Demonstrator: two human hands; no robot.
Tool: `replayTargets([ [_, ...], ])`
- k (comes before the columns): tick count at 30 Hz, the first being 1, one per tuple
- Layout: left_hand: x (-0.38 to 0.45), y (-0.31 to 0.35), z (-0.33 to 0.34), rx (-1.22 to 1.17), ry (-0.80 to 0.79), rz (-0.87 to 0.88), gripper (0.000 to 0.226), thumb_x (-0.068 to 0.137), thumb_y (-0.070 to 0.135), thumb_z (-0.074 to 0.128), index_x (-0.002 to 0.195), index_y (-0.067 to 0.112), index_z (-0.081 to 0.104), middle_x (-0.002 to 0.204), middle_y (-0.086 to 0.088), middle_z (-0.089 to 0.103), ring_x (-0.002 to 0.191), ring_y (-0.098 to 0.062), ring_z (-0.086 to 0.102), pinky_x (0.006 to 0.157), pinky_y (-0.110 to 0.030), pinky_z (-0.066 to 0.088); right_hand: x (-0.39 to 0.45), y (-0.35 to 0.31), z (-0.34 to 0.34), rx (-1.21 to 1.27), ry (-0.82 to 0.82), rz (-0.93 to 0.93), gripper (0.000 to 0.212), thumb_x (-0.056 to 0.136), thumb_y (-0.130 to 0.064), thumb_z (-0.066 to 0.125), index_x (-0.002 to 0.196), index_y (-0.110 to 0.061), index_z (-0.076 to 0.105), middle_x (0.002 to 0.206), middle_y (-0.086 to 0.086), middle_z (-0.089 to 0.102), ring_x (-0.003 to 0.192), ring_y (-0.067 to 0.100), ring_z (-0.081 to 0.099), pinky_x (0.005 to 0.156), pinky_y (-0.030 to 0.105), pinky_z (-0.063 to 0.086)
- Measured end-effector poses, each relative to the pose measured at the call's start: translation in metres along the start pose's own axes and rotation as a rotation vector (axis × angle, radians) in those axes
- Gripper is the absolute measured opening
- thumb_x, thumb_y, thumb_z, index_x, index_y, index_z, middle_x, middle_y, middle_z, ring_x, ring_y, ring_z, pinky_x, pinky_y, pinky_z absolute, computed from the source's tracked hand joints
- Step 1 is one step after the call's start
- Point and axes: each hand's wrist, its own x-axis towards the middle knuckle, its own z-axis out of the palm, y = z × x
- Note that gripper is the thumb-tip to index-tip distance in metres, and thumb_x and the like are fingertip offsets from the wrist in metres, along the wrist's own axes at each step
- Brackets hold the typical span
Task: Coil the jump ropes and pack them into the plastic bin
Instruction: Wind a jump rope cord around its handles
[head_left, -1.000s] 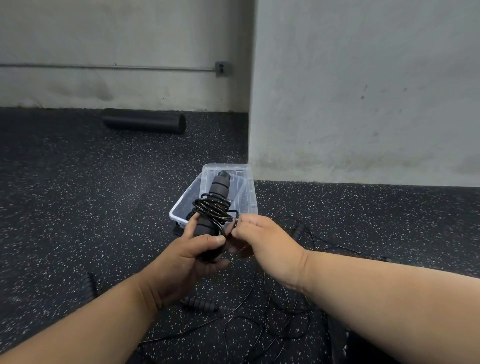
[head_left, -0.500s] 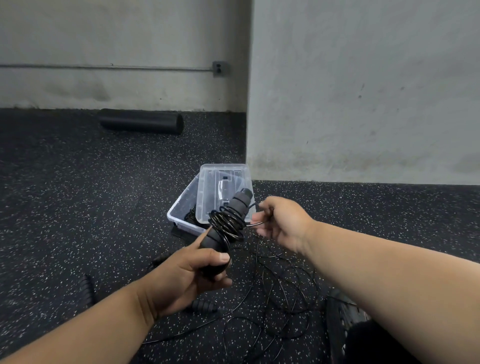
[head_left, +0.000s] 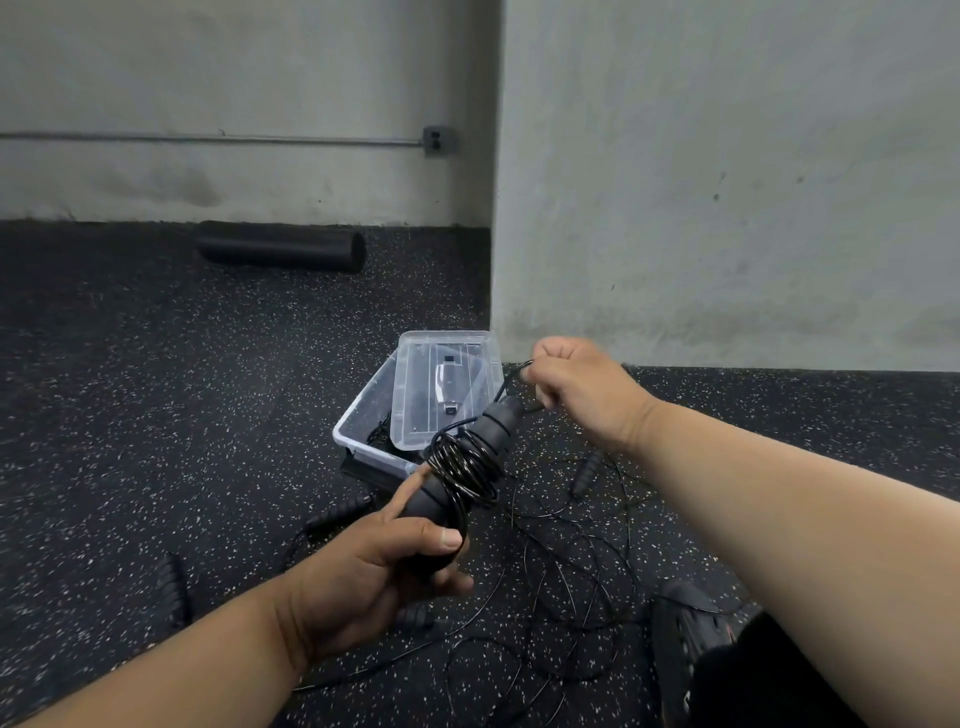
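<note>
While the left hand (head_left: 363, 566) gripped the lower end of a black handle (head_left: 457, 473), fingers and thumb curled round it, the handle pointed up and away toward the bin (head_left: 363, 436). Several turns of thin black cord (head_left: 467, 462) were wound round the handle's middle. From its upper end a short length of cord ran to the right hand (head_left: 576, 389), which was raised beside the bin with its fingers closed, pinching the cord.

The bin, of clear plastic, stood on the floor (head_left: 156, 389) just beyond the handle, near the corner of the wall (head_left: 727, 182). A clear lid (head_left: 447, 384) lay tilted across its far side, and something dark showed inside, too hidden to name.

More loose cord (head_left: 561, 561) lay in tangled loops on the floor below the right forearm. Other black handles lay around it: one (head_left: 587, 470) to the right of the bin, one (head_left: 340, 514) just left of the left hand, and another (head_left: 174, 587) farther left. A shoe (head_left: 685, 634) showed at the lower right.

By the far wall lay a black foam roller (head_left: 283, 252), well apart from the bin.
</note>
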Motion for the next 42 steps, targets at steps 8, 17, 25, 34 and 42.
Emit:
replayTargets([
  [8, -0.001, 0.001, 0.004, 0.096, 0.052, 0.041, 0.100, 0.067, 0.015, 0.082, 0.157, 0.034, 0.042, 0.089, -0.005, 0.058, 0.070, -0.016, 0.054, 0.091, -0.045, 0.056, -0.007, 0.001, -0.002, -0.626, -0.207, -0.120, 0.043, 0.108, -0.033, 0.042, 0.069, -0.023, 0.059, 0.070, -0.003, 0.061, 0.062, 0.009, 0.049, 0.064, 0.031, 0.041],
  [17, -0.002, 0.003, 0.005, 0.222, 0.120, 0.026, 0.103, 0.062, 0.020, 0.084, 0.148, 0.054, 0.039, 0.137, 0.004, 0.069, 0.099, -0.028, 0.067, 0.106, -0.062, 0.048, 0.002, 0.009, -0.007, -1.077, -0.124, -0.434, 0.052, 0.109, -0.045, 0.027, 0.080, -0.022, 0.064, 0.115, -0.001, 0.071, 0.109, 0.019, 0.062, 0.125, 0.046, 0.025],
  [25, -0.003, 0.004, 0.000, 0.323, -0.010, -0.130, 0.098, 0.070, 0.017, 0.082, 0.147, 0.061, 0.042, 0.143, -0.006, 0.066, 0.094, -0.031, 0.062, 0.096, -0.049, 0.051, -0.003, 0.008, -0.006, -1.048, -0.042, -0.506, 0.039, 0.106, -0.043, 0.048, 0.142, -0.032, 0.056, 0.171, 0.001, 0.023, 0.154, 0.018, 0.030, 0.130, 0.050, 0.012],
  [34, -0.001, 0.010, -0.010, 0.408, 0.118, -0.200, 0.097, 0.081, 0.001, 0.075, 0.149, 0.061, 0.040, 0.142, -0.024, 0.061, 0.097, -0.026, 0.064, 0.078, -0.037, 0.061, -0.019, -0.009, -0.008, -0.864, 0.013, -0.602, 0.082, 0.094, -0.040, 0.068, 0.164, -0.039, 0.026, 0.167, 0.000, 0.033, 0.105, -0.024, 0.051, 0.100, 0.033, 0.050],
  [42, -0.002, 0.020, -0.010, 0.531, 0.128, -0.132, 0.094, 0.088, 0.001, 0.075, 0.141, 0.069, 0.039, 0.128, 0.007, 0.074, 0.106, -0.022, 0.066, 0.083, -0.030, 0.058, -0.024, -0.013, -0.011, -0.580, -0.054, -0.509, 0.106, 0.088, -0.061, 0.071, 0.161, -0.052, -0.005, 0.159, -0.041, 0.012, 0.131, -0.006, 0.048, 0.103, 0.025, 0.046],
])
